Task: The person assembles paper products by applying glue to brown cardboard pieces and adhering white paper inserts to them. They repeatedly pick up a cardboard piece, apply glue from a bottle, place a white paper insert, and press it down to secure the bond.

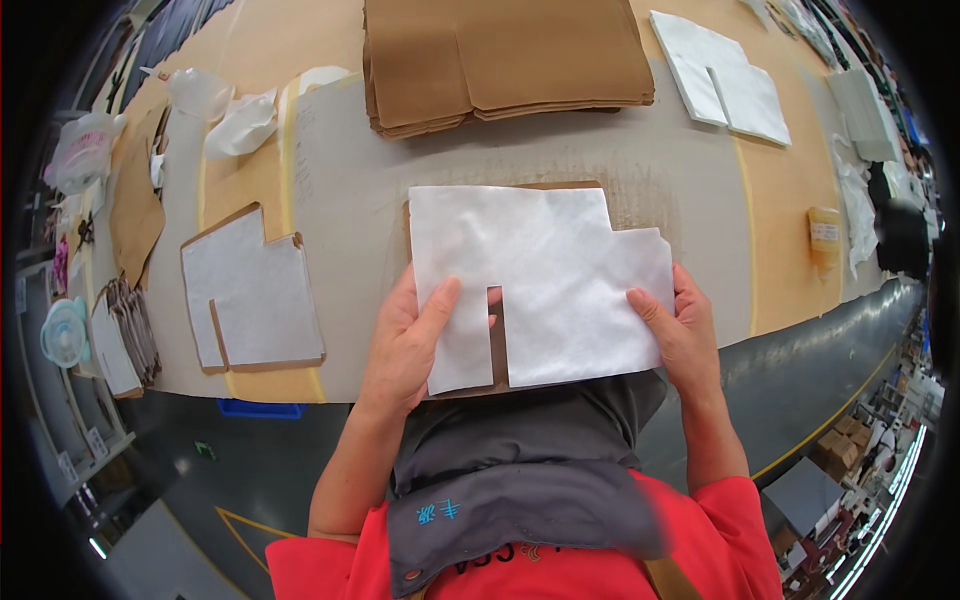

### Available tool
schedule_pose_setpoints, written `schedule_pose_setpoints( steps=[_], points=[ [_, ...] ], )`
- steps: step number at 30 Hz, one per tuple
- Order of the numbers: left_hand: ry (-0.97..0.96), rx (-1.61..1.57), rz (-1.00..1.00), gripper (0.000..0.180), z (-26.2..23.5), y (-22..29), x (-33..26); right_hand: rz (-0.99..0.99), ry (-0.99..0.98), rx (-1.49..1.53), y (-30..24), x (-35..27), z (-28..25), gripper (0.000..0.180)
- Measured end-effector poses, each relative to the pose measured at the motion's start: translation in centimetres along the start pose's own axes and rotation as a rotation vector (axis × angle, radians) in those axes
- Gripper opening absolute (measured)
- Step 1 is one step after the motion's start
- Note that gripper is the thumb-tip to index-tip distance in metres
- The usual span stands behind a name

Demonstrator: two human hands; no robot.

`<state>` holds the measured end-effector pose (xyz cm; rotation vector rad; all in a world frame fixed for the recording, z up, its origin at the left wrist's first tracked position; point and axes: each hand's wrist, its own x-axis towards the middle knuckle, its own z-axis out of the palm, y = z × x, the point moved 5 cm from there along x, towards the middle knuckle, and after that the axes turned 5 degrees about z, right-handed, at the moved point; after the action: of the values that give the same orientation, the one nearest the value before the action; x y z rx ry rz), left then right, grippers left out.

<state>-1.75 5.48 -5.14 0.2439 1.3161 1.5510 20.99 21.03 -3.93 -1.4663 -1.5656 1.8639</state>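
A white sheet [580, 290], cut with a step at its upper right corner and a slot in its lower edge, is held level at the table's front edge. Brown material [565, 185] shows along its top edge and through the slot, so a brown piece lies under it. My left hand [400, 350] grips the left side, thumb on top and fingers beneath. On the right side my right hand [688, 325] pinches the edge the same way. Farther off lies a thick stack of brown cut pieces [550, 55]. Several white cut sheets [720, 75] are stacked at the far right.
At left, a white-topped brown piece [265, 300] of like shape lies on the grey-covered table [370, 230]. Past it are a plastic bag [85, 150], a bundle of pieces [125, 335] and a small turquoise fan [66, 332]. A yellowish container [824, 240] lies at right.
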Motion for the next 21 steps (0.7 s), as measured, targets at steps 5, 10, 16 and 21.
schedule_pose_setpoints(
  steps=[5, 10, 16, 21],
  points=[
    [-0.016, 0.092, 0.005, 0.039, -0.7, -0.1, -0.1, -0.006, -0.003, 0.023, -0.1, 0.0, 0.1, 0.036],
    [-0.017, 0.206, 0.102, 0.048, -0.6, 1.1, -0.2, 0.008, -0.003, 0.014, -0.1, 0.0, 0.1, 0.038],
    [0.091, 0.596, 0.185, 0.066, -0.9, 2.4, -0.7, 0.004, -0.021, 0.024, -0.2, 0.1, 0.1, 0.039],
    [0.104, 0.819, 0.262, 0.063, -1.2, 2.5, -0.8, -0.005, -0.026, 0.029, -0.1, 0.2, -0.1, 0.038]
  ],
)
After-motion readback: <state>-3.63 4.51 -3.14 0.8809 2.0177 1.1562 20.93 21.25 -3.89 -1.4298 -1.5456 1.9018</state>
